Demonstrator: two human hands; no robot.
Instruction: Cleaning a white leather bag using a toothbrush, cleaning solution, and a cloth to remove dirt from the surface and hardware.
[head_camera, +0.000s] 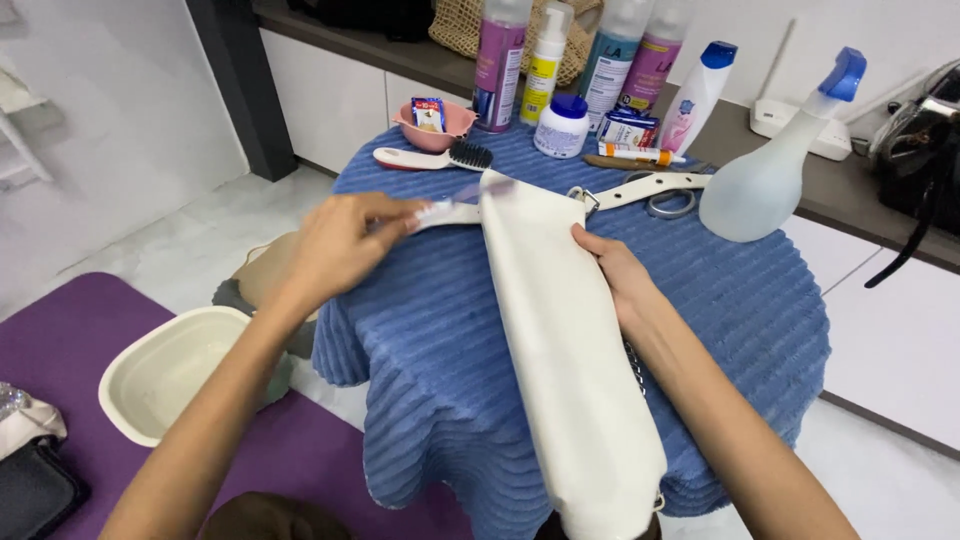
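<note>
A long white leather bag (565, 350) lies across a small table covered with a blue ribbed cloth (740, 300), its far end toward the bottles and its white strap (650, 187) trailing to the right. My left hand (335, 245) grips a small white brush with purple bristles (462, 200), blurred with motion, its head at the bag's far left corner. My right hand (612, 268) rests flat against the bag's right edge, holding it in place.
At the table's back stand several spray and foam bottles (500, 60), a white jar (562, 125), a pink bowl (435, 122), a white brush with black bristles (430, 157) and a translucent spray bottle (775, 170). A cream basin (165, 370) sits on a purple mat (60, 320).
</note>
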